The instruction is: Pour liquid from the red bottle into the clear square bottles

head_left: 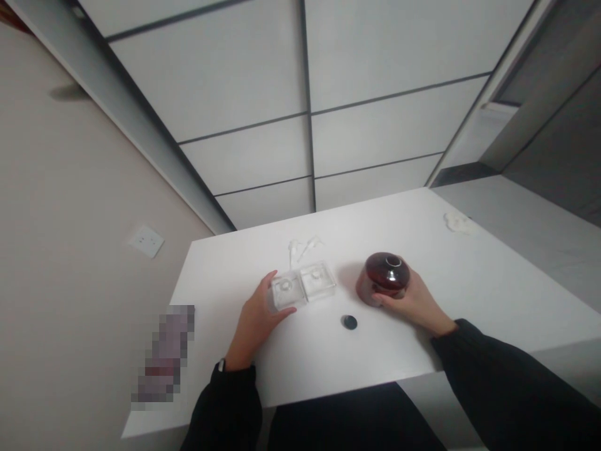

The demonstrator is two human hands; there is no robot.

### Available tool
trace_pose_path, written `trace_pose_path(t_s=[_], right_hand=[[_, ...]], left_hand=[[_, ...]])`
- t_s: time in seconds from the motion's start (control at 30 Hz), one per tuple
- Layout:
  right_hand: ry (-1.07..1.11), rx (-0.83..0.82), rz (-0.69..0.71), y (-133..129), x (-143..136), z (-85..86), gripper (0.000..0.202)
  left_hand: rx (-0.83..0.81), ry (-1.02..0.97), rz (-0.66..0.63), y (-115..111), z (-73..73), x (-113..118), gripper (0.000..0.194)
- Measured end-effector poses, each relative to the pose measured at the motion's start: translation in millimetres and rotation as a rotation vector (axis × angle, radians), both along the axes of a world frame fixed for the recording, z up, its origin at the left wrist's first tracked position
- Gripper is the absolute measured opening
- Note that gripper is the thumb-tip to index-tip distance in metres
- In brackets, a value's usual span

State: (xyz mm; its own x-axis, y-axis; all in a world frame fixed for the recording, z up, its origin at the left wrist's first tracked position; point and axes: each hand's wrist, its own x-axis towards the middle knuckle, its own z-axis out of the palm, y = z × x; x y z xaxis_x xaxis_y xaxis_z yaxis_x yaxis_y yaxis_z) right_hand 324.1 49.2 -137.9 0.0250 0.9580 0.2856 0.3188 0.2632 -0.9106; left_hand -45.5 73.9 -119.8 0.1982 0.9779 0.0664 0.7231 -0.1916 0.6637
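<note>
My right hand (413, 300) is wrapped round a dark red, shiny, squat bottle (385, 279) from its right side. The bottle stands upright on the table, and its narrow neck on top shows an uncapped mouth. A small black round cap (350, 322) lies on the table just in front of the bottle, to its left. My left hand (257, 316) grips the left end of a clear two-compartment container (319, 280), thumb at the near side and fingers at the far side. Each compartment has a small round form in it. Part of the left fingers is hidden.
Two small white pieces like little spoons (300, 248) lie behind the clear container. A white fluffy clump (457, 222) lies at the far right of the white table (305, 363). A blurred-out item (166, 354) is near the left edge. Paneled sliding doors (366, 56) stand behind.
</note>
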Motion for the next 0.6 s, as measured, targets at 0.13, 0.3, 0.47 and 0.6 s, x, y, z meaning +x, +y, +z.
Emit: trace_pose_path(t_s=[0.13,0.3,0.47,0.6], right_hand=[[0.021,-0.009,-0.018,1,0,-0.2,0.077],[0.044,-0.01,-0.062,2,0,1.3,0.075],[0.096,0.016,-0.044,-8,5,7.4,0.073],[0.182,0.053,0.091,-50,-10,23.6,0.076]], left_hand=[[0.007,0.0,0.004,1,3.3,1,0.082],[0.006,-0.02,-0.006,0,4.5,2,0.074],[0.004,-0.053,-0.006,0,1.8,2,0.076],[-0.004,-0.077,-0.02,0,1.2,2,0.08]])
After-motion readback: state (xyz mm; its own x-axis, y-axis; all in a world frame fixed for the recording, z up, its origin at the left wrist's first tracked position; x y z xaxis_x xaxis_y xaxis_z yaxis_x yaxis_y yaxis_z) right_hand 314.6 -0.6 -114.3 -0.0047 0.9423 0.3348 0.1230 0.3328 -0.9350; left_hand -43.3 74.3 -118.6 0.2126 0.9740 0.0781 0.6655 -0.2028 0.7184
